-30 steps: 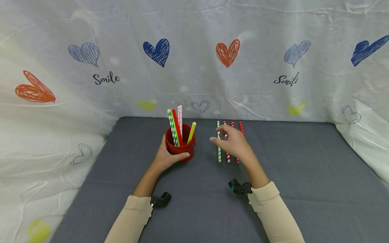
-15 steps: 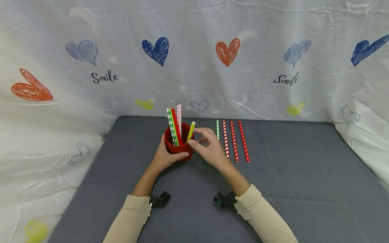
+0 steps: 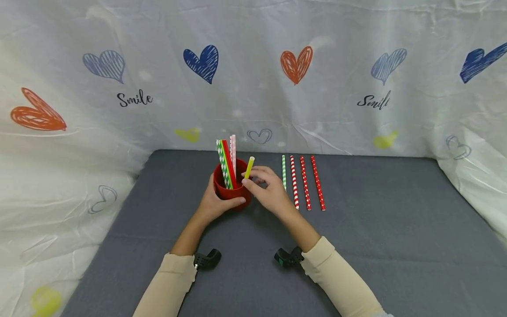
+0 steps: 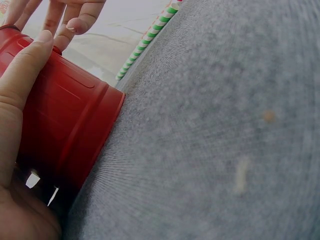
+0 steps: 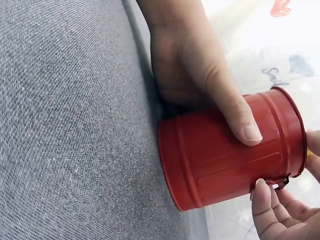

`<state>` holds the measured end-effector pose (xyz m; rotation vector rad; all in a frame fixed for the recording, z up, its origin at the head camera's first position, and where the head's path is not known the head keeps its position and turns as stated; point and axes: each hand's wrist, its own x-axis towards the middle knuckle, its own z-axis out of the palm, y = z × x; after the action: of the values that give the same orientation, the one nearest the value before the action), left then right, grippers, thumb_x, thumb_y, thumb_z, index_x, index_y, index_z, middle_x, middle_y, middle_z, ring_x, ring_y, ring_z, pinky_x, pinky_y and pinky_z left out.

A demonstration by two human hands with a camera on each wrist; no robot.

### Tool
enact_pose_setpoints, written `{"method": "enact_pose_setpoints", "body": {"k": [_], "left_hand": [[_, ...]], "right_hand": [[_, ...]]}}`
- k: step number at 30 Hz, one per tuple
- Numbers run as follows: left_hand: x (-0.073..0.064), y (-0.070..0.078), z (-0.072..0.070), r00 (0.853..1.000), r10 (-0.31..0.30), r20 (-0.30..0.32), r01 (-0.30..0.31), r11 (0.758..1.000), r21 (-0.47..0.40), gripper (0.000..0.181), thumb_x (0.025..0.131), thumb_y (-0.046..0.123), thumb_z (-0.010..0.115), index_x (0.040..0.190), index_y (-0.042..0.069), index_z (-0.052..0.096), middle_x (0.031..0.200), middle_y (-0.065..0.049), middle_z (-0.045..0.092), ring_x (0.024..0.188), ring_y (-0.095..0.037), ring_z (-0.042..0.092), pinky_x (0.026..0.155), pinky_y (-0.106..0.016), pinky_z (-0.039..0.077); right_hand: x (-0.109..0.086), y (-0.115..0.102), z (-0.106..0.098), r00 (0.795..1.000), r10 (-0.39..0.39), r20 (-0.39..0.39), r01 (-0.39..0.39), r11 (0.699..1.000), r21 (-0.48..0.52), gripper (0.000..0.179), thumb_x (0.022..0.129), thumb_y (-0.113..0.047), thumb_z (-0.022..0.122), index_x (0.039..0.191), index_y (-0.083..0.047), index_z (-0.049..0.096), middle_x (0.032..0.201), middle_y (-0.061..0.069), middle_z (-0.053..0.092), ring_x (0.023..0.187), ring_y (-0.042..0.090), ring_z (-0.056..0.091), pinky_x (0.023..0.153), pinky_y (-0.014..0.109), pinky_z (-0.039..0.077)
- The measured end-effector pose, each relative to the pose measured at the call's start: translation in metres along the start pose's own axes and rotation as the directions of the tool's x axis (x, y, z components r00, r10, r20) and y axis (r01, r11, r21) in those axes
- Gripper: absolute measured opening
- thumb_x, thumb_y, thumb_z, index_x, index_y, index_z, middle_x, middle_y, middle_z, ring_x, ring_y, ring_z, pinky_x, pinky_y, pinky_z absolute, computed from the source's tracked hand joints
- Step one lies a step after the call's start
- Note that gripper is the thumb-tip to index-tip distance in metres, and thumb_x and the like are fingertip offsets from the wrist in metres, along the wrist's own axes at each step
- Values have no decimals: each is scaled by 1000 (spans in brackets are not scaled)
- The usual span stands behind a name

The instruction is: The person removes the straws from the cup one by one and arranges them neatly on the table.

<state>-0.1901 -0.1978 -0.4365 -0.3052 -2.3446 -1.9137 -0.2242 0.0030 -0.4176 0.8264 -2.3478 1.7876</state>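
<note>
My left hand (image 3: 217, 203) grips a small red metal bucket (image 5: 225, 155) standing on the table, with the thumb across its near side. My right hand (image 3: 269, 189) is at the bucket's right rim. Its thumb and a finger pinch the yellow straw (image 3: 249, 167), whose lower end is hidden behind the fingers. A green-patterned straw (image 3: 223, 160), a red straw (image 3: 229, 160) and a pink straw (image 3: 233, 149) are among those leaning inside the bucket. In the right wrist view, fingertips of the right hand (image 5: 295, 212) touch the bucket near its handle hinge.
Right of the bucket lie a green-striped straw (image 3: 284, 169), a red-and-white striped straw (image 3: 294, 180) and red dotted straws (image 3: 305, 182) in a row. A dark grey cloth (image 3: 380, 220) covers the table. Behind it hangs a pale curtain (image 3: 245, 88) with printed hearts.
My right hand has moved left from over the row of straws to the bucket and has taken hold of the yellow straw. The left hand keeps its grip on the bucket.
</note>
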Motion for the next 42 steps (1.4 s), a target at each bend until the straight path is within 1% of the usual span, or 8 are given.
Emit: {"method": "enact_pose_setpoints", "body": {"k": [4, 8, 15, 22, 28, 33, 36, 42], "left_hand": [[1, 0, 0, 1000, 1, -4, -1, 1000, 2, 99, 79, 5, 83, 154, 4, 20, 149, -13, 37, 130, -28, 41, 99, -48, 47], [1, 0, -1, 1000, -4, -3, 4, 1000, 7, 99, 79, 6, 84, 154, 4, 20, 149, -13, 38, 129, -27, 42, 100, -48, 46], [1, -2, -1, 1000, -12, 3, 12, 1000, -3, 99, 79, 7, 84, 154, 5, 21, 148, -12, 38, 129, -27, 43, 101, -48, 45], [1, -3, -1, 1000, 5, 8, -5, 1000, -20, 99, 79, 5, 84, 154, 5, 20, 148, -11, 38, 129, -26, 42, 101, -49, 45], [0, -1, 1, 1000, 2, -5, -2, 1000, 11, 97, 79, 6, 84, 153, 4, 21, 148, -13, 38, 130, -27, 41, 101, -49, 45], [0, -1, 0, 1000, -2, -4, 2, 1000, 23, 96, 80, 7, 84, 153, 4, 21, 148, -13, 38, 130, -27, 40, 101, -49, 45], [0, -1, 0, 1000, -8, -5, 8, 1000, 28, 96, 80, 8, 84, 153, 4, 21, 148, -14, 38, 130, -27, 41, 101, -49, 45], [0, 0, 0, 1000, -22, -9, 23, 999, 29, 96, 79, 8, 84, 153, 4, 22, 148, -13, 39, 129, -27, 42, 101, -49, 45]], "right_hand": [[1, -2, 0, 1000, -10, -7, 10, 1000, 5, 23, 96, -16, 70, 115, -3, 74, 131, 9, 58, 95, 24, 60, 78, 44, 54], [0, -3, 0, 999, -40, -24, 40, 999, 10, 22, 95, -14, 71, 113, -2, 75, 131, 14, 58, 98, 27, 61, 79, 48, 53], [-1, -9, -3, 998, -46, -45, 47, 999, 19, 23, 95, -13, 71, 115, -2, 74, 130, 17, 58, 106, 29, 60, 74, 45, 52], [0, -19, -11, 996, -76, -48, 78, 996, 48, 24, 95, -7, 70, 116, 2, 72, 128, 16, 61, 112, 30, 59, 83, 51, 53], [0, -27, -14, 992, -102, -72, 107, 992, 66, 24, 93, 3, 68, 116, 9, 69, 126, 21, 65, 116, 33, 60, 87, 54, 51], [-1, -29, -18, 987, -142, -82, 148, 985, 84, 24, 93, 3, 69, 117, 6, 68, 117, 17, 69, 103, 28, 64, 86, 45, 52], [-2, -31, -21, 986, -135, -94, 145, 983, 110, 24, 94, -1, 69, 118, 1, 69, 114, 13, 70, 99, 26, 65, 84, 37, 52], [-6, -58, -26, 985, -89, -144, 110, 983, 146, 25, 95, 7, 63, 119, 10, 62, 112, 24, 69, 102, 35, 66, 86, 33, 54]]}}
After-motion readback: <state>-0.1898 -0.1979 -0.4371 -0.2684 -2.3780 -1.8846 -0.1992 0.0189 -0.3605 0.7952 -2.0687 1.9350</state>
